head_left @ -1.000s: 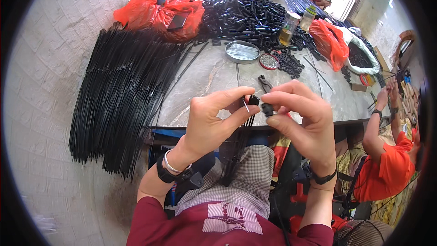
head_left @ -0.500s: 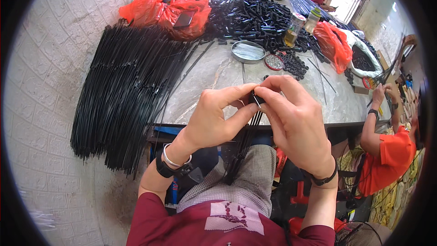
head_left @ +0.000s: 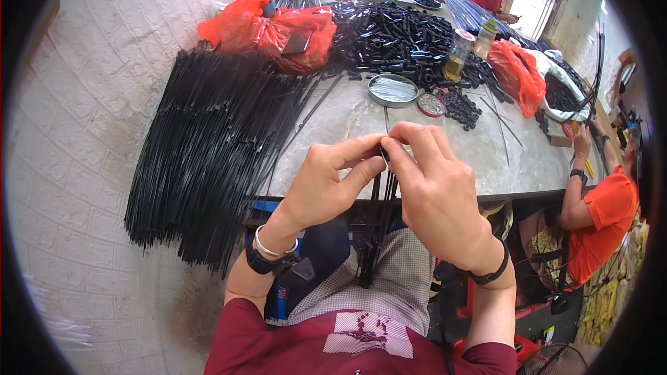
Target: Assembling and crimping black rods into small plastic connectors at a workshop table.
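My left hand [head_left: 325,182] and my right hand [head_left: 439,198] meet in front of the table edge, fingertips almost touching. Both are closed in a pinch at the top end of a few thin black rods [head_left: 374,239]. The rods hang down from the fingers toward my lap. A thin pale sliver, perhaps a wire or pin, shows between the fingertips; its ends are hidden. Just beyond my hands sit a round tin [head_left: 393,101] of thin silvery pins, a small red-rimmed dish [head_left: 431,105] of tiny silvery parts and a cluster of black rings [head_left: 461,110].
A thick bundle of black rods [head_left: 208,160] overhangs the table's left side. Behind are red plastic bags [head_left: 300,35], a heap of black tubes [head_left: 392,35] and bottles [head_left: 458,55]. At right stand a red bag [head_left: 520,73], a white sack [head_left: 543,69] and a co-worker in orange [head_left: 604,203].
My view has shifted, so the table appears a little further right and lower. My hands stay pinched at the rods' top. The co-worker at right has raised some long black rods.
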Tool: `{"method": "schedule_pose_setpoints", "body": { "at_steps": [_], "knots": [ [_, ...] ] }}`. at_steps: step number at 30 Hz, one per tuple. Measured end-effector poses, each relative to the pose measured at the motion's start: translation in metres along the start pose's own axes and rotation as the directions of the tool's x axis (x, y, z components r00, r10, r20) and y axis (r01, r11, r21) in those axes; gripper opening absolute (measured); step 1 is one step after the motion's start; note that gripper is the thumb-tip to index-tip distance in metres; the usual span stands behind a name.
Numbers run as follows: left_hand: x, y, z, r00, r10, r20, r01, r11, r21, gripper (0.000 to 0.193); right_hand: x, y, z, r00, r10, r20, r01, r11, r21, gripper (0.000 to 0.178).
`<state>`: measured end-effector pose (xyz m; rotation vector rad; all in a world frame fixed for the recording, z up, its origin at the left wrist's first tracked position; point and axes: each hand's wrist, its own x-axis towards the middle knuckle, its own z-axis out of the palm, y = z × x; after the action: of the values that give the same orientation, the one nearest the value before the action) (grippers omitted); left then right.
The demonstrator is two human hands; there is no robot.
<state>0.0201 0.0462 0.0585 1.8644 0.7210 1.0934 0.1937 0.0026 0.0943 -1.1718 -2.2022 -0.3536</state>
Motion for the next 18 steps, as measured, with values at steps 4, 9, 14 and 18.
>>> {"method": "schedule_pose_setpoints", "body": {
  "at_steps": [4, 9, 14, 18],
  "knots": [
    [-0.003, -0.008, -0.005, 1.0, 0.028, 0.002, -0.028, 0.999, -0.03, 0.032, -0.002, -0.002, 0.012, 0.998, -0.035, -0.044, 0.035, 0.999, 0.007, 0.038],
    [-0.01, -0.008, -0.011, 1.0, 0.015, -0.003, -0.015, 0.994, -0.105, 0.031, -0.004, -0.004, 0.022, 0.991, 0.078, -0.105, -0.026, 0.904, 0.426, 0.036],
    [-0.017, -0.005, -0.012, 1.0, 0.016, -0.02, -0.018, 0.997, -0.073, 0.03, -0.011, -0.005, 0.037, 0.941, 0.116, -0.319, 0.056, 0.874, 0.483, 0.024],
    [-0.015, -0.006, -0.012, 0.999, -0.005, -0.036, 0.003, 0.999, -0.051, 0.029, -0.009, -0.01, 0.048, 0.925, 0.103, -0.365, 0.054, 0.917, 0.395, 0.019]
  ]
}}
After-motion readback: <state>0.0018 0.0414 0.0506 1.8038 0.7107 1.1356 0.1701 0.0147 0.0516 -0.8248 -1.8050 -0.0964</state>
